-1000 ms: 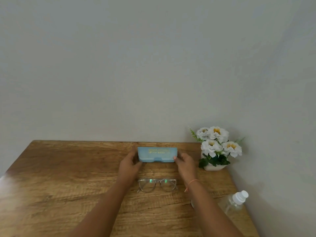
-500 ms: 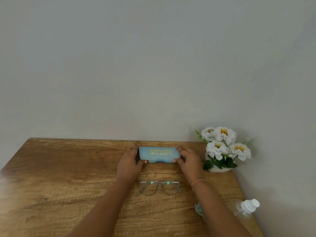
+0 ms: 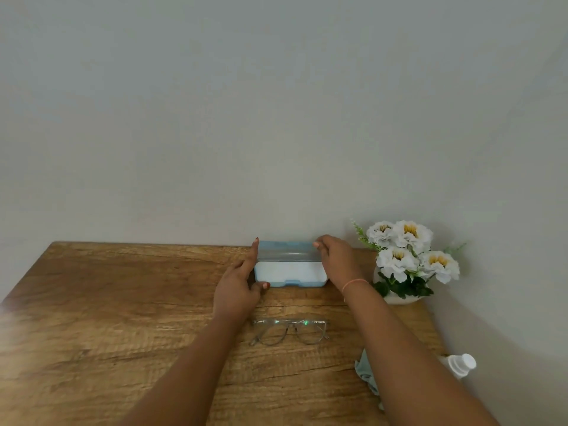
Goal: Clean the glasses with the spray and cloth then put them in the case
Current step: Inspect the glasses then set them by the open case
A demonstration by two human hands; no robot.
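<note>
The case (image 3: 290, 272) is standing open at the far edge of the worktop (image 3: 107, 318), close to the wall (image 3: 276, 118), its pale blue lid (image 3: 287, 252) tipped up and the light lining showing inside. Both hands are on it. The left hand (image 3: 238, 287) is at the left end: forefinger straight and laid up along the lid's left edge, thumb touching the front left corner of the base, so those fingers are bracing it rather than wrapped round it. The right hand (image 3: 336, 261) is at the other end, its fingers curled onto the lid's top right corner and gripping it there. There's a thin pinkish band (image 3: 353, 282) on that wrist.

The glasses (image 3: 289, 332) lie on the wood nearer to me, between the two forearms, lenses facing this way, well apart from the case and touched by neither hand. The cloth (image 3: 365, 373), a greyish-green crumple, lies just beside the right forearm and is partly hidden by it. The spray bottle (image 3: 459, 364) is out by the right-hand edge, only its white cap end showing clearly. White flowers (image 3: 405, 259) in a small white pot (image 3: 399, 299) stand in the far right corner, just beside the right wrist.
</note>
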